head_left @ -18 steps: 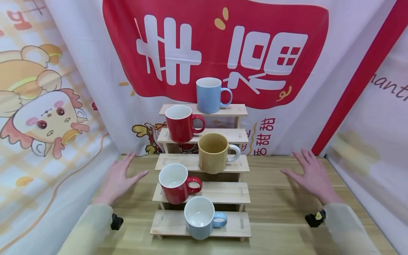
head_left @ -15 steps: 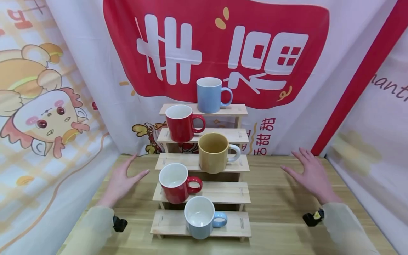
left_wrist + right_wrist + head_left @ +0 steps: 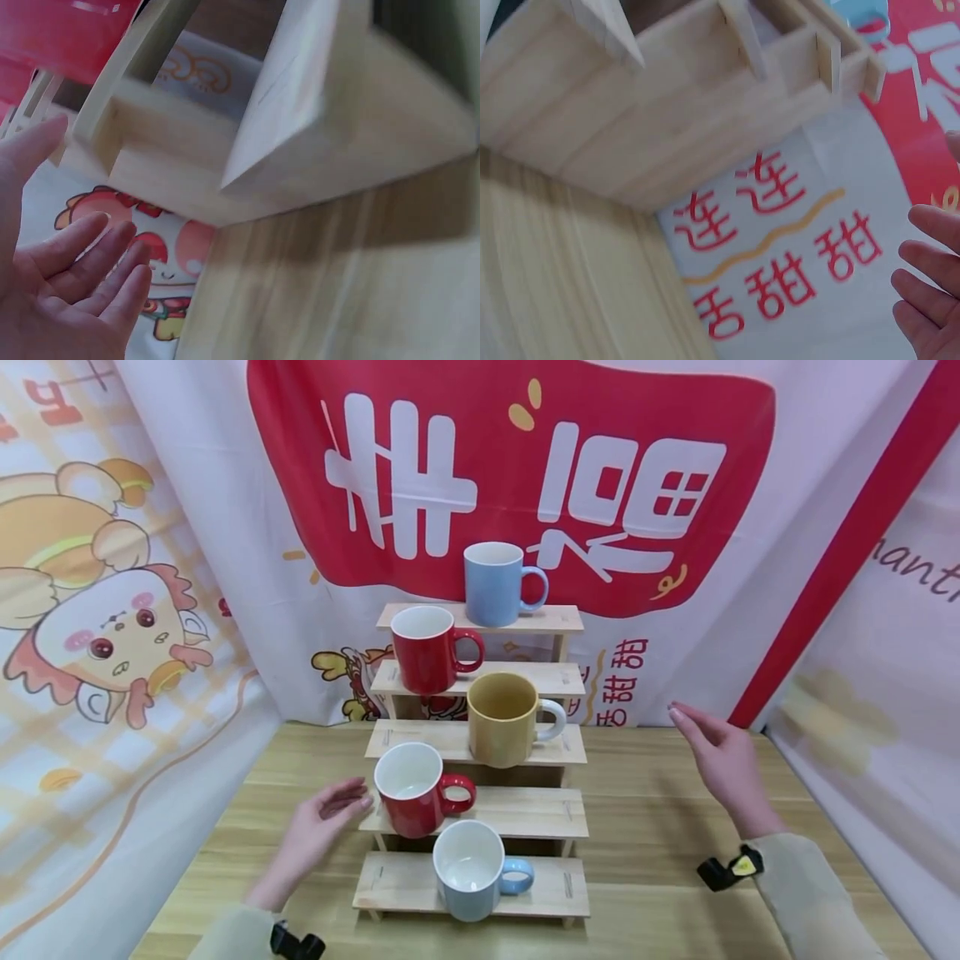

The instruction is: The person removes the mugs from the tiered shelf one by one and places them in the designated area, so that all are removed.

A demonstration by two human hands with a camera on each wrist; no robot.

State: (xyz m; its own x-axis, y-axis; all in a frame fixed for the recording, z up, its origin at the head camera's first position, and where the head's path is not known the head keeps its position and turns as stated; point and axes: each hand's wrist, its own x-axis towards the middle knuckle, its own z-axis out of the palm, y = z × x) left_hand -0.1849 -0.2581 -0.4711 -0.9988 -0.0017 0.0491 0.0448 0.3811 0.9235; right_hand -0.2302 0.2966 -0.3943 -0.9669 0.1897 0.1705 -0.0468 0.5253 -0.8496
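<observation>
A stepped wooden stand point(image 3: 536, 810) carries one mug on each step. From the top down come a light blue mug point(image 3: 492, 589), a red mug point(image 3: 423, 656), a tan mug point(image 3: 501, 727) with a white handle, a lower red mug point(image 3: 411, 797) and a front light blue mug point(image 3: 467, 877). My left hand point(image 3: 322, 827) is just left of the lower red mug, fingers loosely bent and holding nothing. In the left wrist view, its thumb and fingers are spread apart. My right hand point(image 3: 727, 768), also holding nothing, hovers well right of the stand.
The stand rests on a wood-grain table point(image 3: 637, 877). A printed cloth point(image 3: 360, 560) hangs behind it, with patterned cloth walls at left point(image 3: 127, 760) and right point(image 3: 870, 693). Small black wrist cameras sit on both forearms.
My left hand has moved right and nearer, from the table's far left to beside the lower red mug. My right hand's fingers have drawn closer together, and it has shifted slightly left.
</observation>
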